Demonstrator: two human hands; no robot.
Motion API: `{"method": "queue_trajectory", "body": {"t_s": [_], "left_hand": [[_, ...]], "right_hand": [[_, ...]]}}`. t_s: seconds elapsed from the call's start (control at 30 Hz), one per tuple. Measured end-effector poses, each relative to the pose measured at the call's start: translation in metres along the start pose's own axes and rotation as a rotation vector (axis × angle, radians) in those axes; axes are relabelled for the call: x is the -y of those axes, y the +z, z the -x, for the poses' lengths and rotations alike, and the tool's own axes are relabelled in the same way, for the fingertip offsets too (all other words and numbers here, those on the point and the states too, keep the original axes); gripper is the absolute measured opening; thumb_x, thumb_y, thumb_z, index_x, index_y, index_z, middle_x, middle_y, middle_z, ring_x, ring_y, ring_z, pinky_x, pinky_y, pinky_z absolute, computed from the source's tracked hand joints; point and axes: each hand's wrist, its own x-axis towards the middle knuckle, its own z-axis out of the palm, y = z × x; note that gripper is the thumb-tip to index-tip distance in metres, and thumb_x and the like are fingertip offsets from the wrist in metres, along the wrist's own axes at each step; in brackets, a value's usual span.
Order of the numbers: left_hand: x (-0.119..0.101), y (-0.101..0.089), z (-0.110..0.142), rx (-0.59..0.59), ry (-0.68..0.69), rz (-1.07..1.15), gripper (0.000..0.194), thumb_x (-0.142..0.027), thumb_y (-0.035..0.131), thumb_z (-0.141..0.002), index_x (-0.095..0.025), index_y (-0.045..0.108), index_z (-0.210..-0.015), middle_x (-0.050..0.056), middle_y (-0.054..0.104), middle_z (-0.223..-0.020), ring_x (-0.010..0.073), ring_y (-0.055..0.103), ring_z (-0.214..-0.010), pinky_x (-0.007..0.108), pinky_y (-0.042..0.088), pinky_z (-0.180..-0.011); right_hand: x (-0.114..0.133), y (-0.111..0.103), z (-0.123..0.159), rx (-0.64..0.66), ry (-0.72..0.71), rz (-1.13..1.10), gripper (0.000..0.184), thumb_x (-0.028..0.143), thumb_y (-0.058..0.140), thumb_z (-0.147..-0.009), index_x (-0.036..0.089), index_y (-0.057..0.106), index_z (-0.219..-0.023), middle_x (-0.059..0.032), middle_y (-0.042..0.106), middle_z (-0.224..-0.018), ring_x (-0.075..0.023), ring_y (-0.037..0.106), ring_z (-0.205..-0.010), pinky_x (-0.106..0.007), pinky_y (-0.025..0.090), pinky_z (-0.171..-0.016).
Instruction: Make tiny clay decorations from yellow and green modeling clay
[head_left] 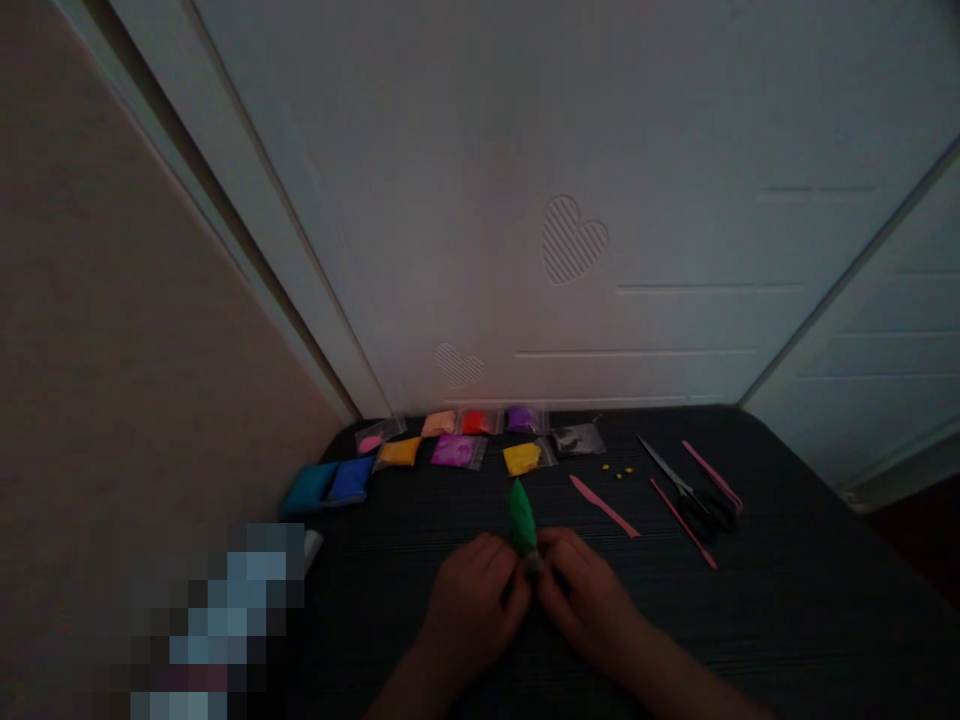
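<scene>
A small clear packet of green clay (522, 518) stands up between my two hands on the dark table (787, 610). My left hand (474, 597) pinches its lower edge from the left, fingers curled. On the right side, my right hand (585, 592) is closed on the same lower edge. The packet's bottom end is hidden by my fingers.
Several packets of coloured clay lie along the far edge: blue (349, 479), orange (399, 452), magenta (457, 451), yellow (523, 458), purple (520, 418). Pink modelling tools (604, 506) and black scissors (690, 495) lie to the right. A white cabinet (570, 250) stands behind.
</scene>
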Motion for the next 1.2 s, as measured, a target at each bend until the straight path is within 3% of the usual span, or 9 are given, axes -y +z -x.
{"method": "queue_trajectory", "body": {"t_s": [0.1,0.23,0.33,0.43,0.53,0.63,0.77,1.0,1.2], "left_hand": [[0.0,0.002,0.0,-0.057,0.005,0.011,0.015,-0.015,0.042,-0.077,-0.016,0.048,-0.063,0.002,0.05,-0.061,0.0143,0.047,-0.06,0.028,0.036,-0.055],[0.0,0.002,0.001,-0.093,0.042,0.08,0.016,-0.014,0.042,-0.077,-0.016,0.048,-0.063,0.002,0.049,-0.06,0.0142,0.046,-0.06,0.029,0.037,-0.055],[0.001,-0.001,0.001,-0.083,0.076,0.137,0.006,-0.016,0.046,-0.076,-0.015,0.052,-0.08,0.006,0.054,-0.079,0.017,0.05,-0.077,0.032,0.041,-0.07],[0.004,-0.003,0.0,-0.114,0.056,0.05,0.043,-0.026,0.056,-0.072,-0.017,0.041,-0.112,0.012,0.042,-0.117,0.0251,0.036,-0.109,0.043,0.033,-0.09],[0.008,-0.002,-0.002,-0.086,0.036,-0.054,0.064,-0.033,0.059,-0.07,-0.019,0.029,-0.125,0.012,0.028,-0.131,0.029,0.023,-0.12,0.047,0.026,-0.096],[0.01,0.0,-0.005,0.008,0.073,-0.051,0.07,-0.037,0.059,-0.069,-0.02,0.024,-0.128,0.012,0.033,-0.129,0.0285,0.027,-0.119,0.049,0.022,-0.097],[0.012,0.001,-0.004,0.132,0.066,0.065,0.064,-0.033,0.058,-0.07,-0.02,0.029,-0.125,0.009,0.047,-0.115,0.0241,0.041,-0.107,0.043,0.033,-0.092],[0.012,0.003,-0.005,0.095,-0.004,0.106,0.048,-0.029,0.061,-0.068,-0.02,0.044,-0.112,0.007,0.052,-0.103,0.0225,0.046,-0.096,0.04,0.039,-0.084],[0.009,0.004,-0.006,0.08,0.007,0.093,0.046,-0.022,0.061,-0.067,-0.02,0.045,-0.111,0.008,0.052,-0.102,0.0231,0.046,-0.094,0.041,0.04,-0.082]], "right_hand": [[0.0,0.001,-0.001,-0.06,0.073,0.043,0.008,0.013,0.042,-0.077,0.02,0.045,-0.079,-0.0028,0.054,-0.087,-0.0125,0.051,-0.077,-0.024,0.039,-0.069],[0.002,-0.003,-0.004,-0.131,0.135,-0.072,0.008,0.015,0.043,-0.076,0.019,0.043,-0.069,-0.0015,0.055,-0.081,-0.0118,0.05,-0.072,-0.024,0.037,-0.065],[-0.002,-0.012,-0.007,-0.153,0.188,-0.164,0.009,0.018,0.044,-0.076,0.019,0.043,-0.067,0.0003,0.051,-0.073,-0.0104,0.045,-0.065,-0.023,0.034,-0.059],[-0.011,-0.021,-0.009,-0.148,0.218,-0.209,0.012,0.018,0.045,-0.075,0.019,0.039,-0.064,0.003,0.045,-0.064,-0.0088,0.04,-0.058,-0.021,0.032,-0.055],[-0.017,-0.024,-0.007,-0.052,0.222,-0.284,0.013,0.017,0.044,-0.074,0.018,0.037,-0.062,0.005,0.04,-0.059,-0.0072,0.037,-0.054,-0.019,0.031,-0.049],[-0.017,-0.02,-0.004,0.055,0.208,-0.327,0.014,0.017,0.046,-0.073,0.018,0.039,-0.061,0.0059,0.04,-0.057,-0.0061,0.037,-0.052,-0.017,0.03,-0.046],[-0.011,-0.018,-0.002,0.067,0.187,-0.301,0.013,0.018,0.051,-0.072,0.017,0.043,-0.061,0.0056,0.043,-0.057,-0.0065,0.039,-0.053,-0.018,0.031,-0.048],[-0.005,-0.026,-0.007,-0.05,0.056,-0.225,0.006,0.018,0.055,-0.072,0.019,0.057,-0.078,-0.0029,0.053,-0.098,-0.0128,0.05,-0.091,-0.026,0.038,-0.08],[-0.009,-0.026,-0.008,0.002,0.086,-0.196,0.011,0.022,0.056,-0.073,0.022,0.065,-0.079,-0.0034,0.054,-0.106,-0.015,0.051,-0.097,-0.031,0.039,-0.086]]}}
